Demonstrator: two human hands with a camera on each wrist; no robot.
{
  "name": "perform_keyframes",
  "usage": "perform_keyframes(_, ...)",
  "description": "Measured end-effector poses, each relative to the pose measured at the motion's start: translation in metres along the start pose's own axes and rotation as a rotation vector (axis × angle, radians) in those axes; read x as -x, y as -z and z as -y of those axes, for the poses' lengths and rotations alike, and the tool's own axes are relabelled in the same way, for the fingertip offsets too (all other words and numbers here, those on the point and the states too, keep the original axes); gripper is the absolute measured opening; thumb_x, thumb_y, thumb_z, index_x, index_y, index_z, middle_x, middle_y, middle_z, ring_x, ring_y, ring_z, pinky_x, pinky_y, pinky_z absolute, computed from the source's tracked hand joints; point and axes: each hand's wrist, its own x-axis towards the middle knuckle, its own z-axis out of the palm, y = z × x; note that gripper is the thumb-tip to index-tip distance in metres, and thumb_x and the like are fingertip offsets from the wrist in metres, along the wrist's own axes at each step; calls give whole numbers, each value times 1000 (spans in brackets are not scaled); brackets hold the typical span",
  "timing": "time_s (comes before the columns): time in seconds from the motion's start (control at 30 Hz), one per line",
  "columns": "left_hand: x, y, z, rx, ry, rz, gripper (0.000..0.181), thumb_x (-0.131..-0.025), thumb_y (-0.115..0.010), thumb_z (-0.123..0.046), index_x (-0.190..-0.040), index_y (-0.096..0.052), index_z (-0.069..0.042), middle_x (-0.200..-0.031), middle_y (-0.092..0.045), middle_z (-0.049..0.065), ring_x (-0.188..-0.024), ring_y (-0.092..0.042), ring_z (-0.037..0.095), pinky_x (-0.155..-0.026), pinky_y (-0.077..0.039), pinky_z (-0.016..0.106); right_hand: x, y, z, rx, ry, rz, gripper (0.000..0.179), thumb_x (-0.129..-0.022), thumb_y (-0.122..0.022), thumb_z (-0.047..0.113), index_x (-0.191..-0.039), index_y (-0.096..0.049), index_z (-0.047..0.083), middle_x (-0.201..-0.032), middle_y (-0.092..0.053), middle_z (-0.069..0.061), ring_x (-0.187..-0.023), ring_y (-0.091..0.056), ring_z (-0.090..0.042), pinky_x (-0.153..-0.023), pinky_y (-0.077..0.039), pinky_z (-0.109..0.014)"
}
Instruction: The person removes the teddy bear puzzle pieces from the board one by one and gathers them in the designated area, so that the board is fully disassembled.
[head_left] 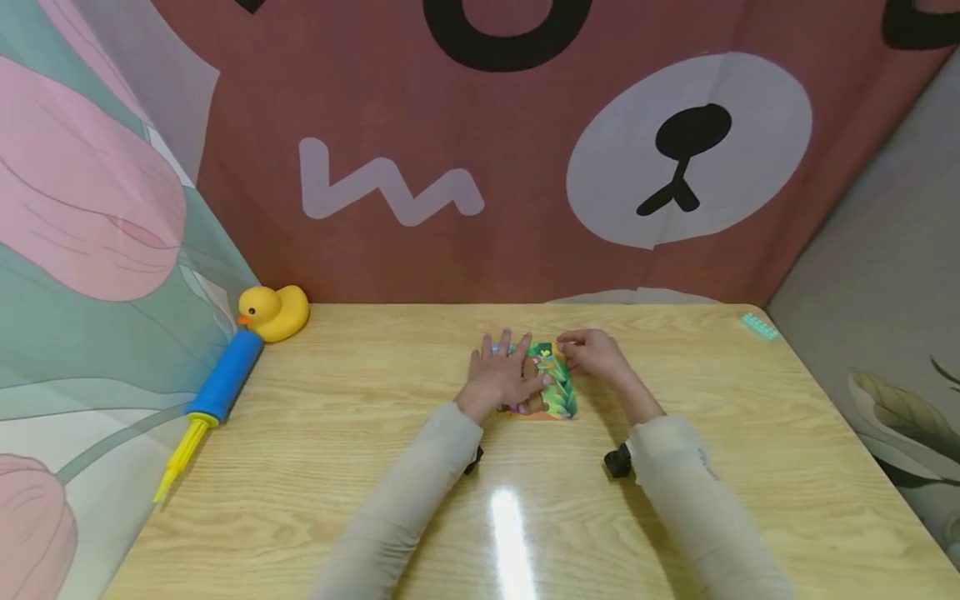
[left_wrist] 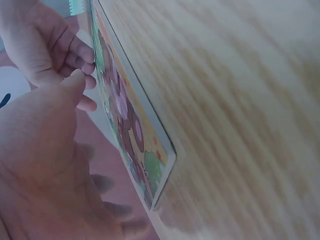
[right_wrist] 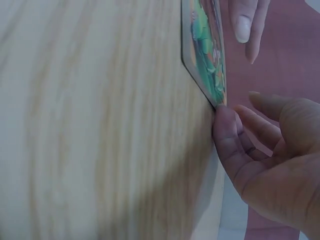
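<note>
A flat rectangular picture board [head_left: 562, 400], printed with green leaves, a brown figure and an orange ground, lies on the table. It looks like a child's puzzle, and its thin pale edge shows in the left wrist view. My left hand [head_left: 498, 377] is over its left part with fingers spread, covering much of the picture. At the board's upper right corner is my right hand [head_left: 596, 354], its fingers loosely bent. In the right wrist view a fingertip of the right hand [right_wrist: 270, 150] is right at the board's corner [right_wrist: 215, 95], with the thumb apart from the fingers.
A yellow rubber duck [head_left: 281, 314] sits at the table's back left corner. Beside it, along the left edge, lies a blue and yellow hand pump [head_left: 228, 375]. A small turquoise studded block [head_left: 760, 326] is at the back right corner. Printed curtains [head_left: 390, 258] stand behind the wooden table [head_left: 315, 467].
</note>
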Motion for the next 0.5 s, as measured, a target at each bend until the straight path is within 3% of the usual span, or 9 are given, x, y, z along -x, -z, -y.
perform_keyframes(0.1, -2, -4, 2, -14, -9, 18, 83, -98, -45, -70, -164, -15, -30, -172, -11, 9, -157, -12, 40, -125, -24, 55, -1, -5, -3, -15, -25, -2, 42, -105, -54, 20, -140, -58, -3, -121, -67, -25, -84, -69, -18, -74, -63, -31)
perform_keyframes(0.3, -5, -6, 3, -55, -35, -40, 80, -97, -49, -68, -158, -38, -18, -166, -31, 9, -153, -29, 32, -122, -34, 46, -1, -6, -2, 24, -26, -41, 41, -106, -52, 24, -134, -63, -3, -107, -69, -19, -83, -68, -17, -72, -62, -29)
perform_keyframes(0.5, -4, -2, -1, -79, -6, -38, 79, -97, -48, -69, -158, -38, -21, -167, -30, 8, -154, -29, 31, -121, -35, 46, -2, -7, 1, 38, -28, -52, 40, -105, -54, 24, -132, -65, -3, -110, -70, -20, -84, -68, -16, -73, -62, -29)
